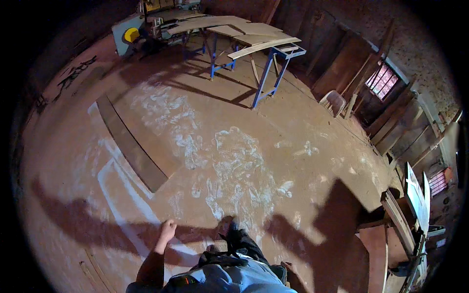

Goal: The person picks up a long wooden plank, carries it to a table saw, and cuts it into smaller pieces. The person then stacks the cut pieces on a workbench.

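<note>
My left hand (168,230) hangs over the floor at the lower middle, left of my legs. Its fingers are curled in, and I see nothing held in them. My right hand does not show; only a small dark shape beside my right hip can be made out. Ahead and to the left of my left hand, a long brown board (128,139) lies on the dusty floor (293,171), apart from the hand. Beside the board run pale bare strips and scattered whitish footprints.
Large flat sheets (229,27) rest on blue metal trestles (266,80) at the far side. A yellow round thing (131,34) stands at the far left. Stacked boards (391,239) are at the near right. A chair (333,102) and leaning planks (391,122) line the right wall.
</note>
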A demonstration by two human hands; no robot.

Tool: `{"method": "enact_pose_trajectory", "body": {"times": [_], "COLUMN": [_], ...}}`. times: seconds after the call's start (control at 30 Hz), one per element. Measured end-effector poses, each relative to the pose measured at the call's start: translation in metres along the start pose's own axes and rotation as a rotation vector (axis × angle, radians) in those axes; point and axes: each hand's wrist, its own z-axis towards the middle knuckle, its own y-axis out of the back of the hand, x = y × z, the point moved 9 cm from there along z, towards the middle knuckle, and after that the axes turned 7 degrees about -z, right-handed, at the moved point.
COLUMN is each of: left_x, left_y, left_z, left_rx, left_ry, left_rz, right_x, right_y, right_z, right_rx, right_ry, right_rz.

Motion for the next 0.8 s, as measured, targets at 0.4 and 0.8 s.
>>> {"method": "enact_pose_trajectory", "body": {"times": [0.4,0.8], "left_x": [-0.188,-0.357], "left_y": [-0.048,-0.012], "left_z": [0.255,0.507], "left_rx": [0.346,0.385], "left_ry": [-0.183,0.196], "left_rz": [-0.148,-0.664], "right_x": [0.357,0.623], "right_y": [-0.084,-0.119], "right_z": [0.114,0.212], "right_rx": [0.115,0.086], "right_ry": [0.043,0.306], "right_rz": [-0.302,0.296]}}
